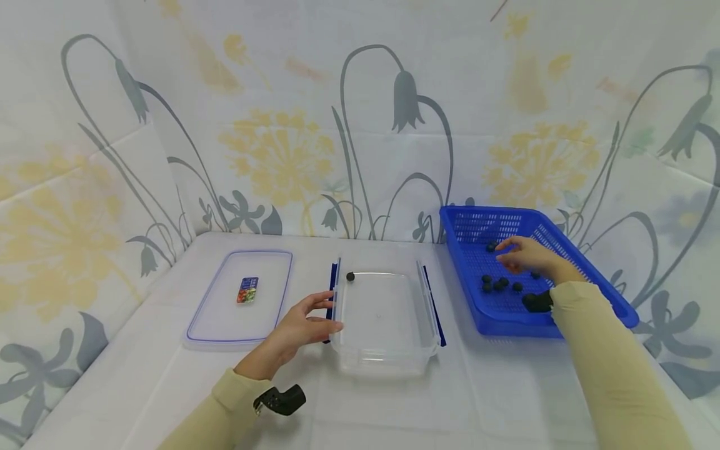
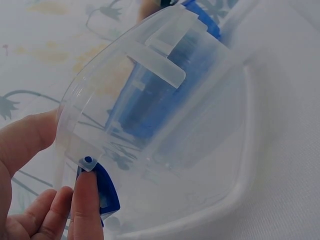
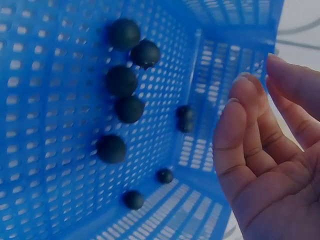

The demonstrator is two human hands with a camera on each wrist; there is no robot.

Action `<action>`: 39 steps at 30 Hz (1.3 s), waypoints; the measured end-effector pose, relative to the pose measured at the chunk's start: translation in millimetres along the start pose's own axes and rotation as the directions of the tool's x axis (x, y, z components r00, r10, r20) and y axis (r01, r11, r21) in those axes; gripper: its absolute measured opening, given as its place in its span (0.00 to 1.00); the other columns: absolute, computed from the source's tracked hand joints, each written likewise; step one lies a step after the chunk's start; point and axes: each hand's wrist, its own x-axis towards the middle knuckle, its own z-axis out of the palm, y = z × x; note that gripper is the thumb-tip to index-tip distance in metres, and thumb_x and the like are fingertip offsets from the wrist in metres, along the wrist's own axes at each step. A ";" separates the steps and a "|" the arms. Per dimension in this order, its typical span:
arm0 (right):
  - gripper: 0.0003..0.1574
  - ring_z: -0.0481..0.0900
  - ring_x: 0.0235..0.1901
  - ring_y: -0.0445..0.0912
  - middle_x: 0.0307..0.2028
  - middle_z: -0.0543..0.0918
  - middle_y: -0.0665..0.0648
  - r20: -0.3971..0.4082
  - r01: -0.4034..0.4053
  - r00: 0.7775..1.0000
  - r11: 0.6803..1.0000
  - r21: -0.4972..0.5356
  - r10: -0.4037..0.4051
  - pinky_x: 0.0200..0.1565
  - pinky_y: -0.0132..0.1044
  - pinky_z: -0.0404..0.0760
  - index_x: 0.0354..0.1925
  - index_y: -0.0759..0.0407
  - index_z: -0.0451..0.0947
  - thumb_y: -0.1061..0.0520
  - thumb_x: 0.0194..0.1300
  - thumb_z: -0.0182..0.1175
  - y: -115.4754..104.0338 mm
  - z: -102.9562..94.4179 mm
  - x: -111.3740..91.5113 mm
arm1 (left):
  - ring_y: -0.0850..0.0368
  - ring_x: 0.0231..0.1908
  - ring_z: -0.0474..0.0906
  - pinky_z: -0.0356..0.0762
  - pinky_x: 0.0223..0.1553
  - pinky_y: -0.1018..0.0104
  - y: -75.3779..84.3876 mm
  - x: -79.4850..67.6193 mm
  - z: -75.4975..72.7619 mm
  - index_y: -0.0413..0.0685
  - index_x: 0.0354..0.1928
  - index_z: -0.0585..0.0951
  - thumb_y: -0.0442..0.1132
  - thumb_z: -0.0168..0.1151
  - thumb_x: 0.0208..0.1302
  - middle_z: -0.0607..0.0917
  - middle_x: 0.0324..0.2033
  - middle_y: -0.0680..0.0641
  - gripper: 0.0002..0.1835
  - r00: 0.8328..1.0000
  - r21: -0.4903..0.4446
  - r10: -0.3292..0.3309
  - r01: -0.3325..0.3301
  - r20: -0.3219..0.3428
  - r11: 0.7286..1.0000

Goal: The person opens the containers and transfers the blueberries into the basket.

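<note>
My left hand [image 1: 306, 325] grips the left wall of a clear plastic container [image 1: 379, 362], thumb at the rim and fingers outside by a blue side latch [image 2: 107, 192]. One dark, round, blueberry-like berry [image 1: 350, 276] lies in the container's far left corner. Over the blue basket [image 1: 520, 326] hovers my right hand [image 1: 529, 256], its fingers loosely bent with nothing between them. Several more dark berries [image 3: 121, 81] rest on the basket's perforated floor, some in a cluster and others apart near its walls.
A clear lid [image 1: 219, 319] with a blue seal and a small printed label [image 1: 247, 290] lies left of the container. White cloth [image 1: 388, 412] covers the table, and a flower-patterned cloth [image 1: 315, 81] hangs behind.
</note>
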 end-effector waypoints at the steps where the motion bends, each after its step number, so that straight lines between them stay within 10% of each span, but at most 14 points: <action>1: 0.24 0.71 0.24 0.48 0.25 0.74 0.58 -0.008 0.011 1.000 1.000 -0.003 -0.011 0.27 0.38 0.73 0.55 0.76 0.60 0.61 0.68 0.51 -2.7 0.5 0.6 | 0.53 0.43 0.76 0.79 0.45 0.57 -0.1 -0.1 -0.2 0.47 0.64 0.68 0.33 0.71 0.51 0.70 0.56 0.43 0.37 1.000 -0.001 0.003 -0.003 0.001 1.000; 18: 0.23 0.76 0.34 0.55 0.36 0.77 0.66 -0.094 0.138 0.986 0.990 0.002 -0.137 0.38 0.40 0.79 0.55 0.71 0.66 0.57 0.68 0.54 -79.3 34.5 32.4 | 0.52 0.43 0.76 0.78 0.46 0.56 -0.4 -0.1 0.2 0.47 0.64 0.68 0.33 0.71 0.51 0.71 0.57 0.43 0.36 1.000 -0.001 -0.011 0.011 -0.014 1.000; 39: 0.17 0.77 0.33 0.53 0.35 0.78 0.63 0.051 0.226 0.972 0.970 0.091 -0.231 0.39 0.38 0.79 0.51 0.65 0.69 0.59 0.66 0.56 -143.7 113.5 71.1 | 0.53 0.43 0.76 0.78 0.46 0.56 0.1 0.1 0.0 0.48 0.64 0.67 0.33 0.70 0.51 0.70 0.57 0.42 0.37 1.000 -0.013 -0.011 0.011 0.005 1.000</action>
